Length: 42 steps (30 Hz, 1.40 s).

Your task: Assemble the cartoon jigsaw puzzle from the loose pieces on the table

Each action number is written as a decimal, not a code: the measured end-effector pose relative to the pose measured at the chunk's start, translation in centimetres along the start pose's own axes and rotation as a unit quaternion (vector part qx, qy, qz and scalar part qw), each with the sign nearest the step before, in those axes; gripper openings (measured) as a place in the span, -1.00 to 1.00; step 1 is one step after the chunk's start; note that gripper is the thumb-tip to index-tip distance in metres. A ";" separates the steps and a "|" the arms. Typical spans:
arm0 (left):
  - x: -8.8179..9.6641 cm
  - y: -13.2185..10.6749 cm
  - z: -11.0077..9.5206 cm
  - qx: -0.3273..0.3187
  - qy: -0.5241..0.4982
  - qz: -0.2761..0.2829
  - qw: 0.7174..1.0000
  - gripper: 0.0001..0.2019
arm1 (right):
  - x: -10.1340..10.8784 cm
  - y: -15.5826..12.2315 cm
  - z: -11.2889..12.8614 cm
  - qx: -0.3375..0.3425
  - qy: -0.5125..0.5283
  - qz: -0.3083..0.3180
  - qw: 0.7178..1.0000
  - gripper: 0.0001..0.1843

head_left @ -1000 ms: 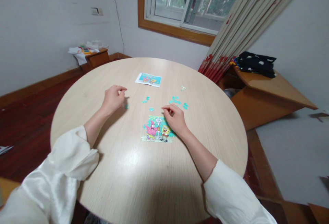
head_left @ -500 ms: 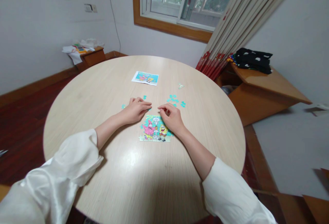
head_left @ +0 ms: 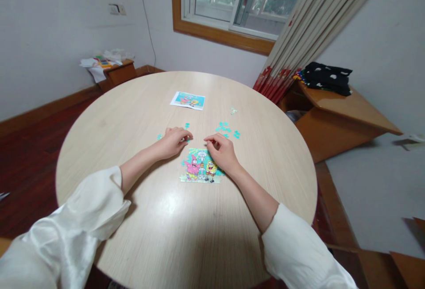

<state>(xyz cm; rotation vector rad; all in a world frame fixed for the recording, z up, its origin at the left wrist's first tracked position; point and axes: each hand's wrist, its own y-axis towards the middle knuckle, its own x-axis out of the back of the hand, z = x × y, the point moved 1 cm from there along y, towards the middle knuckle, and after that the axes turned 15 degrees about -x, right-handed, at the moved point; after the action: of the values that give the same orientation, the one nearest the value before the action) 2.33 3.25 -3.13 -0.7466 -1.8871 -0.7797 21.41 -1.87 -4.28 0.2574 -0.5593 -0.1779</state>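
A partly joined jigsaw puzzle point(head_left: 201, 169) lies flat on the round table, showing cartoon figures in pink, pale green and yellow. Just beyond its upper left corner, my left hand point(head_left: 174, 141) is closed, with thumb and forefinger curled round a small teal puzzle piece point(head_left: 188, 140). My right hand point(head_left: 222, 149) rests over the puzzle's upper right edge and hides part of it. Its thumb and forefinger are bent close together; anything between them is too small to make out. Loose teal pieces point(head_left: 223, 127) lie beyond the right hand.
A printed reference picture point(head_left: 187, 101) lies farther back on the wooden table point(head_left: 133, 103). Pale pieces point(head_left: 233, 110) sit to its right. Single teal pieces point(head_left: 187, 125) lie near my left hand. A wooden cabinet point(head_left: 345, 116) with dark cloth stands at the right.
My left hand has drawn back slightly to the left, away from the right hand, and its fingers are more curled. My right hand and the joined puzzle stay in place.
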 end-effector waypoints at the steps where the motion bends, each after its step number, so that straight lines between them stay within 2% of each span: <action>1: 0.0 0.0 0.1 0.011 0.009 -0.007 1.000 -0.81 | 0.0 0.0 0.0 0.000 0.000 0.000 1.000 -0.83; 4: 0.1 -0.2 0.3 0.053 0.032 -0.022 0.998 -0.82 | 0.0 0.0 0.0 0.000 -0.002 0.002 1.000 -0.83; 8: 0.2 0.0 0.3 0.092 0.026 -0.003 0.995 -0.84 | 0.0 0.0 0.1 0.003 -0.005 0.002 1.000 -0.83; 13: 0.4 0.0 -0.1 0.092 -0.004 -0.012 0.996 -0.89 | 0.0 0.0 0.0 0.005 -0.006 0.000 1.000 -0.83; 17: 0.1 -0.4 0.0 0.059 -0.089 -0.044 0.993 -0.92 | 0.0 0.0 0.0 0.004 -0.005 0.001 1.000 -0.83; 21: 0.1 -0.7 0.4 0.038 -0.203 -0.079 0.975 -0.95 | 0.1 0.0 0.0 0.001 -0.006 0.003 1.000 -0.83; 24: 0.3 -0.8 0.4 0.031 -0.297 -0.070 0.952 -0.91 | 0.1 0.0 0.0 -0.005 -0.008 0.006 1.000 -0.83; 26: 0.4 -0.8 0.3 0.032 -0.326 -0.051 0.944 -0.89 | 0.0 0.0 0.0 -0.009 -0.007 0.008 1.000 -0.83; 31: 0.5 -0.9 -0.2 0.046 -0.302 -0.030 0.952 -0.88 | 0.1 0.0 -0.1 -0.017 -0.005 0.013 1.000 -0.83; 42: 0.3 -0.8 -0.9 0.067 -0.248 -0.048 0.965 -0.87 | 0.1 -0.1 0.1 -0.018 -0.011 0.016 1.000 -0.83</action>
<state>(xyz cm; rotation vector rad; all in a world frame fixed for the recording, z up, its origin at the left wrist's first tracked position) 2.06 2.09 -2.72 -0.8234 -2.4142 -0.5452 21.43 -1.97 -4.17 0.2122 -0.5811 -0.1602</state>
